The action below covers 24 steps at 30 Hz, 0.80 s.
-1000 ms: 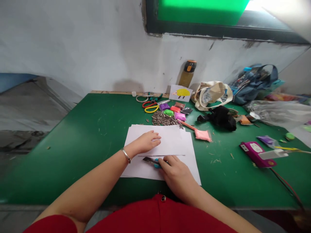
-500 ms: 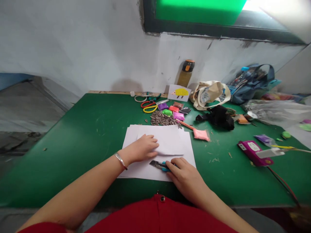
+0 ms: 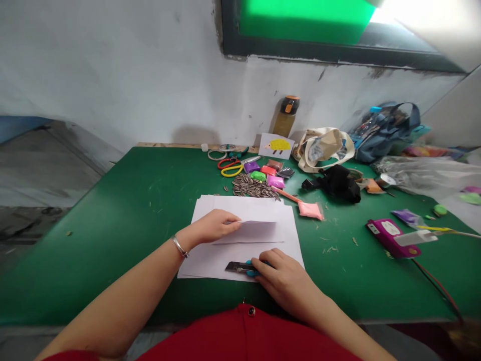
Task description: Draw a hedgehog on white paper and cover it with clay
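White paper point(image 3: 210, 263) lies in front of me on the green table, with a smaller folded sheet point(image 3: 259, 232) on top of it. My left hand point(image 3: 216, 225) pinches the left part of the folded sheet's upper flap, which stands a little raised. A utility knife point(image 3: 240, 267) with a blue grip is in my right hand point(image 3: 283, 276). Its dark blade end points left over the paper. My right fingers wrap the grip and hide part of it.
Beyond the paper lie a heap of sunflower seeds point(image 3: 251, 186), scissors point(image 3: 233, 169) and several coloured clay packets point(image 3: 268, 170). A hedgehog picture point(image 3: 277, 145) leans before a bottle point(image 3: 285, 118). Right are a black cloth-like item point(image 3: 340, 184), a tote bag point(image 3: 325, 150) and a magenta device point(image 3: 391, 238).
My left hand has gone from lying flat on the folded sheet to lifting its upper flap. My right hand has shifted the knife slightly left and nearer to me.
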Available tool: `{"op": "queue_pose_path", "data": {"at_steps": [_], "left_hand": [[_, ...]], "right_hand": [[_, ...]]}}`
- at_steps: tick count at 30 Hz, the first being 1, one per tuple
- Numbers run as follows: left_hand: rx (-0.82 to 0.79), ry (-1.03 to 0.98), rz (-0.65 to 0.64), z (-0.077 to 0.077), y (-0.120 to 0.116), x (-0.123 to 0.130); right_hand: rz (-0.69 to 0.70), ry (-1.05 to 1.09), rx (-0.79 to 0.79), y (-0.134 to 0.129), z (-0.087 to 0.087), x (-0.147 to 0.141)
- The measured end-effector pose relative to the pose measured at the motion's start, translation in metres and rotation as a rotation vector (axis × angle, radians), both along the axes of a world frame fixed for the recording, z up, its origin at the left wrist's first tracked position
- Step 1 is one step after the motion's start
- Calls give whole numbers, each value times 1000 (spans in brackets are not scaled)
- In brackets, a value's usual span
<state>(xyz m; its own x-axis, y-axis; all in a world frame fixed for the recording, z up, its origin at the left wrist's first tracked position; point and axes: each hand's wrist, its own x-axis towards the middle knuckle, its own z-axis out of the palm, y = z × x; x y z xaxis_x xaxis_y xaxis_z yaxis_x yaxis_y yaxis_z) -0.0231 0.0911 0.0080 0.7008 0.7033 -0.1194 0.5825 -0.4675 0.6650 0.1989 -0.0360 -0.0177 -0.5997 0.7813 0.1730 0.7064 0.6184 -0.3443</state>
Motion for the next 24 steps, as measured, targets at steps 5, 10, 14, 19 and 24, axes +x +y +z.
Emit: {"op": "queue_pose_path", "data": {"at_steps": [5, 10, 14, 19, 24], "left_hand": [[66, 26, 46, 1, -3, 2], [331, 119, -88, -7, -20, 4], [440, 138, -113, -15, -31, 3], [486, 101, -90, -24, -34, 0], [509, 123, -87, -27, -34, -1]], "right_hand": [[-80, 189, 78, 1, -2, 9], [-480, 340, 241, 23, -10, 41], [-731, 177, 255, 44, -15, 69], [-844, -32, 152, 58, -27, 84], [-843, -124, 184, 72, -34, 84]]}}
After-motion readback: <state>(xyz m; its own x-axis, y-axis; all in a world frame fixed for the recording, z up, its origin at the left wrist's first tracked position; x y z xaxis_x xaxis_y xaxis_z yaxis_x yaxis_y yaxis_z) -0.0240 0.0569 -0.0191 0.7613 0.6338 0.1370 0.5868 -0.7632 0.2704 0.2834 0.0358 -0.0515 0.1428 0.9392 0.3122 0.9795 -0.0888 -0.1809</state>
